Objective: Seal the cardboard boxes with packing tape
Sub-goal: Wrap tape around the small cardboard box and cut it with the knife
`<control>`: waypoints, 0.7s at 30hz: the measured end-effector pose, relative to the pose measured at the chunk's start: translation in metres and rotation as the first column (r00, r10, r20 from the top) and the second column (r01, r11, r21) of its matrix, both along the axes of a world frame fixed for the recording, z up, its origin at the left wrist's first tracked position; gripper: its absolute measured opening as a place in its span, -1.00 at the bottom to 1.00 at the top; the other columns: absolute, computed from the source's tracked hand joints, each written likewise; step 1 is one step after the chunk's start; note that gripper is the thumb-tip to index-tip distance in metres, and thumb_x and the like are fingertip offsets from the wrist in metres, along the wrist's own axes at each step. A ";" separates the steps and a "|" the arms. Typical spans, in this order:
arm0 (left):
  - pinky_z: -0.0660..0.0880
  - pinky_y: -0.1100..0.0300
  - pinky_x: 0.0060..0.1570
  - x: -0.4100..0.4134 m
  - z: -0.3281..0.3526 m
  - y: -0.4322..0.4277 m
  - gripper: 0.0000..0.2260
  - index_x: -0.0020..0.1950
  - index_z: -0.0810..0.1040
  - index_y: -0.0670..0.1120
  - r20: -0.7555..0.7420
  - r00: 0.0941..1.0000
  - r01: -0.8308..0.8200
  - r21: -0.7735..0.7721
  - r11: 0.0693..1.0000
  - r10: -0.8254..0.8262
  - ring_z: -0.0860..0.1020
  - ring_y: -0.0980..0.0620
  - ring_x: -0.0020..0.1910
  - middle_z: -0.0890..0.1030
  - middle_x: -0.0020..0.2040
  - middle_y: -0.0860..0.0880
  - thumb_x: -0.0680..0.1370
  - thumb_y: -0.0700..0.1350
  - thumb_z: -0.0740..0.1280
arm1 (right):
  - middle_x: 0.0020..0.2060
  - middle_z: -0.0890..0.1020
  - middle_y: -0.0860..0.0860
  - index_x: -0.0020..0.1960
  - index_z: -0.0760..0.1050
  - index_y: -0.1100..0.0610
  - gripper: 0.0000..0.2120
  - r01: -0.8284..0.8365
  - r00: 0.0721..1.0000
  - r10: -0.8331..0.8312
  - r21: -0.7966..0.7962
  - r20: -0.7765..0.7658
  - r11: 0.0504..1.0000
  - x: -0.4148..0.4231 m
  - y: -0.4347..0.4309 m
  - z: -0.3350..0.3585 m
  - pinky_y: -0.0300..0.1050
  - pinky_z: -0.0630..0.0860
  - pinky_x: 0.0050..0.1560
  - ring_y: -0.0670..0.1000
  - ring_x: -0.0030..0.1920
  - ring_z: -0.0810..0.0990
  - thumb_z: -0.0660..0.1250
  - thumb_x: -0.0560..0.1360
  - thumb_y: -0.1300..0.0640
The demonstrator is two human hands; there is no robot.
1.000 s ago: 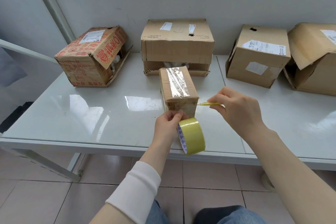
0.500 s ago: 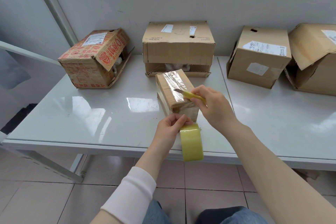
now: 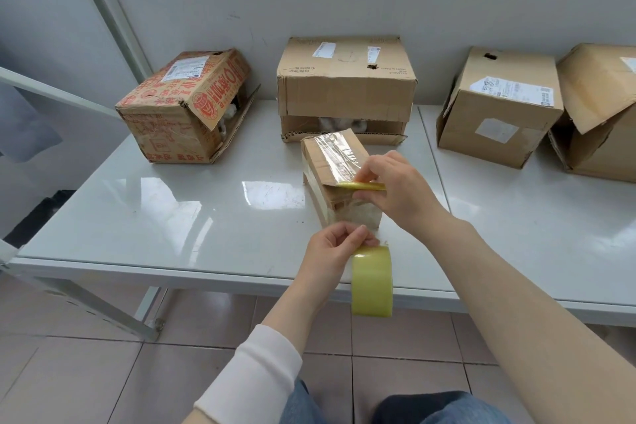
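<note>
the small cardboard box (image 3: 339, 179) sits near the front of the counter (image 3: 172, 210). a clear strip of tape (image 3: 335, 151) is laid along its top and seems to run down the near face toward the tape roll (image 3: 371, 280). the left hand (image 3: 335, 251) holds that roll just off the counter's front edge, fingers (image 3: 358, 237) curled round its upper rim. the right hand (image 3: 395, 189) pinches a yellow knife (image 3: 368, 186) between thumb and fingertips, lying across the box's near top edge - the blade itself can't be made out.

the step in hand looks like cutting the strip free of the roll. to do it well:

- pull the roll down and slightly toward the body so the strip is taut; slack tape folds instead of parting.
- cut below the top edge, leaving enough tail to stick to the near face.
- draw the blade sideways, away from the left hand's knuckles just beneath.
- don't dig into the cardboard - a light pass should do.
- then press the tail flat.

the larger boxes (image 3: 344, 86) by the wall show open flaps, so most of the job likely remains.
</note>
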State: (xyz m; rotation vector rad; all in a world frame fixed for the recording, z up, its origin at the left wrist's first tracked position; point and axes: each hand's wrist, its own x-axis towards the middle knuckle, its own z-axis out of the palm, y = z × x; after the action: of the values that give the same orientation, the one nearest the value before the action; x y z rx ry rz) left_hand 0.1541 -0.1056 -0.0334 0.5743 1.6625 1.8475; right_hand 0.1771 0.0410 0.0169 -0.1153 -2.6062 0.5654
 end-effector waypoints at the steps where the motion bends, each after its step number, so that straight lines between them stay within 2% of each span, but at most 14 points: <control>1: 0.46 0.40 -0.16 0.003 0.001 0.000 -0.85 -0.18 0.57 -0.16 -0.021 1.000 0.017 -0.005 1.000 -0.017 0.59 0.23 -0.26 0.65 -0.33 0.09 0.57 -0.24 0.28 | -0.11 0.60 0.04 -0.06 0.54 0.21 -0.81 0.001 1.000 -0.001 -0.004 0.011 1.000 -0.001 -0.001 0.001 -0.31 0.30 -0.20 0.00 -0.04 0.43 0.47 0.37 0.22; 3: 0.47 0.38 -0.13 0.007 0.001 -0.003 -0.86 -0.18 0.57 -0.15 -0.068 0.998 0.015 -0.008 1.000 -0.015 0.60 0.21 -0.23 0.66 -0.31 0.09 0.57 -0.24 0.29 | -0.18 0.54 -0.05 -0.07 0.55 0.17 -0.86 0.015 0.998 -0.011 -0.082 0.054 0.996 -0.001 -0.003 0.007 -0.43 0.27 -0.22 -0.02 -0.06 0.44 0.45 0.39 0.21; 5: 0.48 0.34 -0.10 0.009 0.003 -0.007 -0.86 -0.20 0.57 -0.13 -0.098 0.995 -0.032 0.018 0.999 0.034 0.60 0.17 -0.21 0.66 -0.29 0.07 0.56 -0.23 0.30 | -0.22 0.55 -0.06 -0.10 0.53 0.09 -0.92 0.054 0.996 -0.034 -0.265 0.078 0.963 0.004 -0.002 0.018 -0.43 0.33 -0.22 -0.03 -0.12 0.49 0.42 0.44 0.16; 7: 0.50 0.32 -0.10 0.010 0.009 -0.010 -0.85 -0.21 0.56 -0.13 -0.108 0.991 -0.069 0.092 0.993 0.079 0.59 0.14 -0.20 0.66 -0.29 0.05 0.55 -0.25 0.30 | -0.22 0.61 -0.08 -0.07 0.53 0.06 -0.96 0.072 0.997 -0.068 -0.463 0.026 0.884 0.018 0.001 0.028 -0.43 0.37 -0.26 -0.12 -0.21 0.51 0.35 0.49 0.12; 9: 0.52 0.30 -0.09 0.010 0.019 -0.010 -0.86 -0.22 0.56 -0.13 -0.125 0.989 -0.063 0.168 0.984 0.085 0.59 0.11 -0.19 0.65 -0.29 0.04 0.53 -0.26 0.30 | -0.31 0.60 -0.22 -0.02 0.53 0.05 -0.92 0.092 0.995 -0.090 -0.613 0.034 0.785 0.037 0.000 0.034 -0.43 0.37 -0.29 -0.25 -0.32 0.47 0.26 0.55 0.09; 11: 0.52 0.28 -0.07 0.010 0.030 -0.005 -0.85 -0.23 0.55 -0.10 -0.159 0.986 -0.017 0.194 0.981 0.049 0.60 0.10 -0.18 0.65 -0.29 0.04 0.53 -0.24 0.30 | -0.36 0.56 -0.24 -0.03 0.52 0.07 -0.80 0.115 0.993 -0.050 -0.732 0.110 0.671 0.055 -0.005 0.035 -0.35 0.34 -0.29 -0.23 -0.34 0.43 0.19 0.56 -0.01; 12: 0.52 0.28 -0.07 0.010 0.033 -0.001 -0.85 -0.23 0.55 -0.08 -0.183 0.983 0.010 0.181 0.983 0.023 0.60 0.10 -0.18 0.65 -0.29 0.05 0.53 -0.24 0.30 | -0.32 0.56 -0.20 -0.03 0.52 0.08 -0.71 0.119 0.991 -0.025 -0.776 0.132 0.619 0.063 -0.008 0.035 -0.32 0.32 -0.27 -0.20 -0.31 0.42 0.17 0.53 -0.10; 14: 0.52 0.25 -0.07 0.012 0.038 0.007 -0.84 -0.23 0.55 -0.04 -0.235 0.972 0.064 0.129 0.989 -0.032 0.59 0.12 -0.18 0.64 -0.30 0.08 0.54 -0.22 0.31 | -0.23 0.55 -0.12 -0.04 0.51 0.04 -0.64 0.118 0.990 -0.011 -0.799 0.138 0.589 0.074 -0.012 0.036 -0.33 0.35 -0.27 -0.18 -0.27 0.44 0.17 0.41 -0.21; 16: 0.53 0.16 -0.02 0.016 0.040 0.017 -0.85 -0.21 0.56 -0.01 -0.299 0.950 0.106 0.059 0.993 -0.084 0.58 0.10 -0.16 0.64 -0.29 0.10 0.55 -0.18 0.32 | -0.20 0.55 -0.13 -0.05 0.47 -0.05 -0.80 0.134 0.990 -0.048 -0.747 0.135 0.652 0.082 -0.012 0.036 -0.38 0.43 -0.26 -0.20 -0.24 0.49 0.28 0.42 -0.14; 18: 0.51 0.06 0.03 0.021 0.042 0.026 -0.85 -0.20 0.57 0.01 -0.328 0.937 0.127 0.014 0.992 -0.115 0.57 0.08 -0.14 0.64 -0.27 0.10 0.56 -0.15 0.32 | -0.21 0.57 -0.10 -0.07 0.49 -0.05 -0.91 0.162 0.987 -0.120 -0.686 0.109 0.709 0.088 -0.008 0.035 -0.33 0.48 -0.19 -0.15 -0.20 0.51 0.35 0.45 -0.01; 21: 0.51 0.02 0.05 0.026 0.043 0.038 -0.87 -0.18 0.58 -0.04 -0.356 0.924 0.145 -0.016 0.989 -0.141 0.57 0.07 -0.13 0.64 -0.25 0.09 0.56 -0.15 0.32 | -0.27 0.58 -0.04 -0.14 0.53 -0.01 -0.96 0.180 0.980 -0.186 -0.679 0.065 0.712 0.095 0.002 0.031 -0.20 0.47 -0.12 -0.09 -0.22 0.50 0.34 0.49 0.07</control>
State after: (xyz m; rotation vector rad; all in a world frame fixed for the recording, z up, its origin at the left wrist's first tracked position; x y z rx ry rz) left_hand 0.1797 -0.0673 0.0098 1.0603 1.7818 1.7204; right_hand 0.2724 0.0432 0.0478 -0.6007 -2.2001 1.4215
